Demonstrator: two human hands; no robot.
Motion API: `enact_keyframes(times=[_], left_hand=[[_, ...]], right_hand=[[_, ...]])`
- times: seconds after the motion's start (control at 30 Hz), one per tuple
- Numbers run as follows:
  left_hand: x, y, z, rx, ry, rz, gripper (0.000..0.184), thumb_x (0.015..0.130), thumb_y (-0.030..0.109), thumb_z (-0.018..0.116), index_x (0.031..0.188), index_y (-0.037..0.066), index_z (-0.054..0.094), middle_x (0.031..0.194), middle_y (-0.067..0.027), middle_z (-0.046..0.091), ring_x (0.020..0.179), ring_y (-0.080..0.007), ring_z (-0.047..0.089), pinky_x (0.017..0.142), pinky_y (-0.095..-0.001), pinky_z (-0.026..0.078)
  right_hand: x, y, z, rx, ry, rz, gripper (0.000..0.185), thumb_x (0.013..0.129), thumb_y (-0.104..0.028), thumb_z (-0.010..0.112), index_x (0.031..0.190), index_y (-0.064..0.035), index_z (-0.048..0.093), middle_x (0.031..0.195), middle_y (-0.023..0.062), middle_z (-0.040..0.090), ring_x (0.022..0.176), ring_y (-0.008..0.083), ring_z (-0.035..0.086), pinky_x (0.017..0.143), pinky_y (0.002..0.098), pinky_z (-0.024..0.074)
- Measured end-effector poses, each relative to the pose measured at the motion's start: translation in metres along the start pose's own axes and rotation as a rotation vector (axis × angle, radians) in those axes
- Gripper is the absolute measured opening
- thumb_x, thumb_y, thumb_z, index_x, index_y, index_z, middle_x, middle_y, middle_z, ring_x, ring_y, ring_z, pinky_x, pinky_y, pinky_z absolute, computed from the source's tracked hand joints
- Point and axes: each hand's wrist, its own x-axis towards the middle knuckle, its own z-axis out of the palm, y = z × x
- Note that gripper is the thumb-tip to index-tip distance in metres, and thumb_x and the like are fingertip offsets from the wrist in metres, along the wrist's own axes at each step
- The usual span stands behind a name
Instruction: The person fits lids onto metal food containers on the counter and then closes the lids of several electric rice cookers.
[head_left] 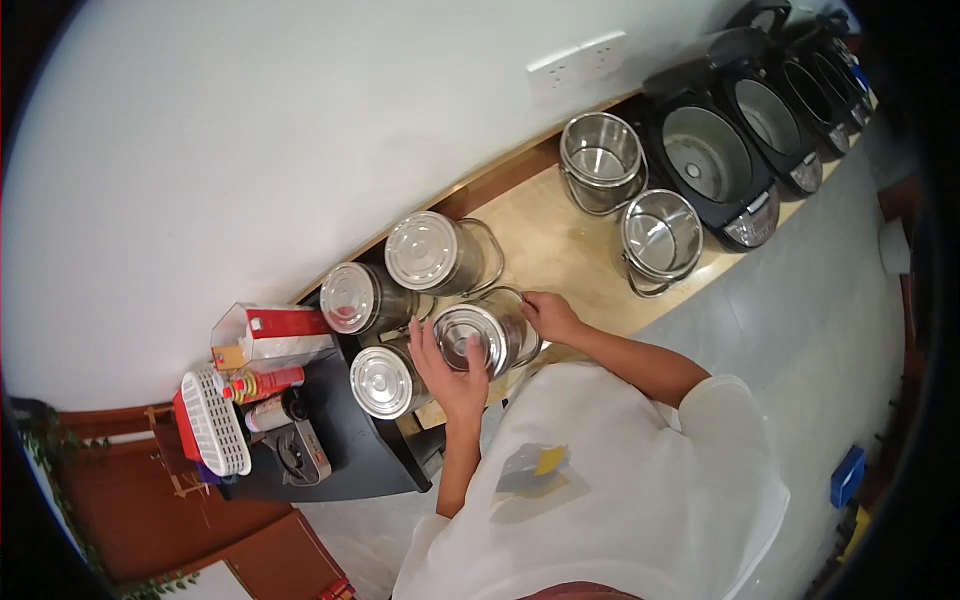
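Note:
A lidded stainless-steel pail (470, 335) stands at the table's near side, between my hands. My left hand (452, 378) lies against its lid, thumb over the top and fingers stretched apart. My right hand (550, 318) has its fingers closed on the pail's wire handle (530, 340) at the right side. Close behind are a larger lidded pail (425, 252) and a smaller lidded pail (350, 298). Another lidded pail (382, 382) is just left of my left hand.
Two lidless steel pails (603, 150) (662, 235) stand on the wooden table (530, 225) to the right. Beyond them runs a row of open black rice cookers (705, 155). A black table (350, 440) at left holds a white basket (215, 420), spray cans and a portable stove (300, 452).

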Motion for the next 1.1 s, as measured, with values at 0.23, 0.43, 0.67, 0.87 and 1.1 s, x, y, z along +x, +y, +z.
enact_keyframes(times=[0.23,0.43,0.67,0.87,1.1], left_hand=[[0.016,0.014,0.021,0.393,-0.284,0.167,0.087,0.09,0.053,0.071,0.153,0.0,0.042,0.163,-0.0254,0.032,0.154,-0.0461,0.022,0.123,-0.0654,0.009],[0.017,0.015,0.018,0.385,-0.284,0.148,0.088,0.089,0.052,0.072,0.154,0.001,0.043,0.162,-0.0253,0.034,0.153,-0.0458,0.024,0.123,-0.0651,0.009],[0.019,0.017,0.018,0.369,-0.291,0.104,0.086,0.089,0.053,0.071,0.152,0.001,0.044,0.16,-0.0259,0.037,0.152,-0.0463,0.024,0.123,-0.0644,0.008],[0.018,0.019,0.016,0.351,-0.287,0.111,0.084,0.089,0.051,0.072,0.15,0.001,0.046,0.16,-0.0238,0.037,0.152,-0.0453,0.026,0.124,-0.0632,0.01],[0.018,0.018,0.016,0.369,-0.29,0.125,0.084,0.089,0.053,0.072,0.15,0.002,0.047,0.161,-0.0219,0.037,0.153,-0.0426,0.026,0.124,-0.0624,0.011]], right_hand=[[-0.01,-0.013,-0.014,-0.307,-0.024,-0.037,0.032,0.095,-0.02,0.065,0.122,-0.0021,0.065,0.116,0.0228,0.069,0.107,0.0408,0.066,0.091,0.0477,0.0533],[-0.026,-0.016,-0.04,-0.252,0.073,-0.073,0.039,0.095,-0.022,0.065,0.127,0.0009,0.065,0.126,0.0233,0.067,0.116,0.0417,0.063,0.103,0.047,0.0502],[-0.06,-0.068,-0.11,-0.171,0.45,-0.314,0.031,0.088,-0.002,0.073,0.118,0.0017,0.068,0.121,0.0193,0.07,0.112,0.0365,0.066,0.097,0.0412,0.0532],[-0.065,-0.085,-0.177,-0.582,0.839,-0.373,0.037,0.084,-0.003,0.079,0.119,-0.0015,0.067,0.118,0.0136,0.07,0.108,0.0356,0.066,0.1,0.0449,0.0487],[-0.076,-0.043,-0.175,-0.807,0.455,-0.058,0.026,0.09,-0.026,0.076,0.093,-0.0038,0.064,0.082,0.0145,0.071,0.081,0.0334,0.068,0.091,0.044,0.0471]])
